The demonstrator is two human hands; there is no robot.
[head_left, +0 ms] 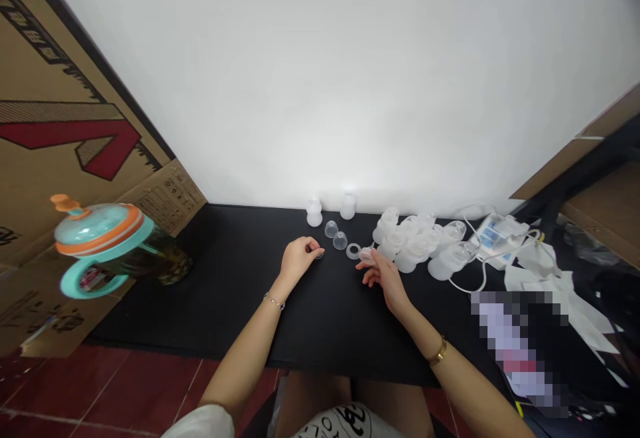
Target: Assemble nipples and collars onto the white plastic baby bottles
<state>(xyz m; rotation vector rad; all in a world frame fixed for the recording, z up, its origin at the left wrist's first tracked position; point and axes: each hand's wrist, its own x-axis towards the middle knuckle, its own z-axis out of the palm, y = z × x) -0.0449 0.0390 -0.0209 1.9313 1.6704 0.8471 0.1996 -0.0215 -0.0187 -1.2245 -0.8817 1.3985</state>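
Observation:
My left hand point(299, 261) is closed just above the black table, its thumb and fingers pinched at a small, thin piece mostly hidden by the fingertips. My right hand point(386, 279) grips a round translucent disc point(367, 255) between thumb and fingers. Between the hands lie a flat whitish ring point(353, 251) and two clear domes, the nearer dome point(340, 241) and the farther dome point(331, 229). Behind them, by the wall, stand a white bottle-shaped part point(314, 213) and a similar white part point(348, 206).
A cluster of translucent white funnel-shaped parts point(407, 241) sits right of my right hand. Beyond it are a white cable point(480, 281), a blue-and-white box point(493, 241) and papers point(543, 271). A teal-lidded jug point(105, 231) stands at left before a cardboard box point(65, 111).

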